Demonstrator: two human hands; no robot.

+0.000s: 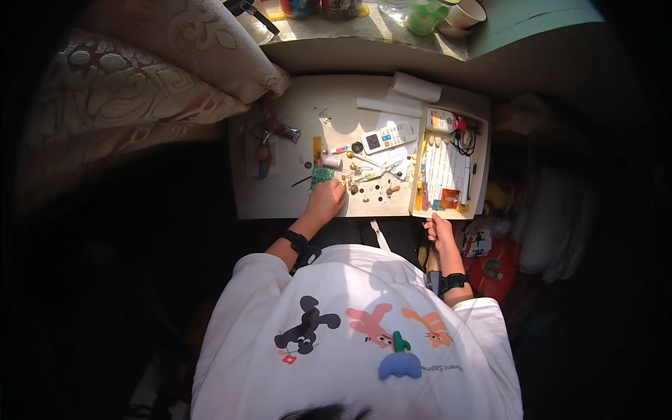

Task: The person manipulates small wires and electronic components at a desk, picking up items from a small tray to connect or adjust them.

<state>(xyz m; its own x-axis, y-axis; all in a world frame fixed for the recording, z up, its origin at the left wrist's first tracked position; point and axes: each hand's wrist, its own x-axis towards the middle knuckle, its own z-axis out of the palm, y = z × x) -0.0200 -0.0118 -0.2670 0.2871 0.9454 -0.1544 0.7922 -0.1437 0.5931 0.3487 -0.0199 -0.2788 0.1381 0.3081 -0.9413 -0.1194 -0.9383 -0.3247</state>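
Note:
My left hand [327, 201] rests on the white tabletop with its fingers curled down among small loose pieces. Whatever its fingertips hold, if anything, is hidden. A green gridded piece [321, 175] lies right by its knuckles, with a pale spool [332, 161] and an orange strip [317, 149] just beyond. My right hand [438, 232] is closed at the near edge of an open white box [416, 172], its fingers against that edge. Inside the box are a printed paper [442, 171], an orange-brown packet [449, 199], a coiled black cable [464, 142] and some pens.
A white remote control [388, 138], a round black piece [357, 148] and a tangled white cord [381, 169] lie mid-table. White paper rolls [416, 87] are at the back. A patterned curtain [161, 84] hangs at the left. Cups [465, 14] stand on the ledge behind.

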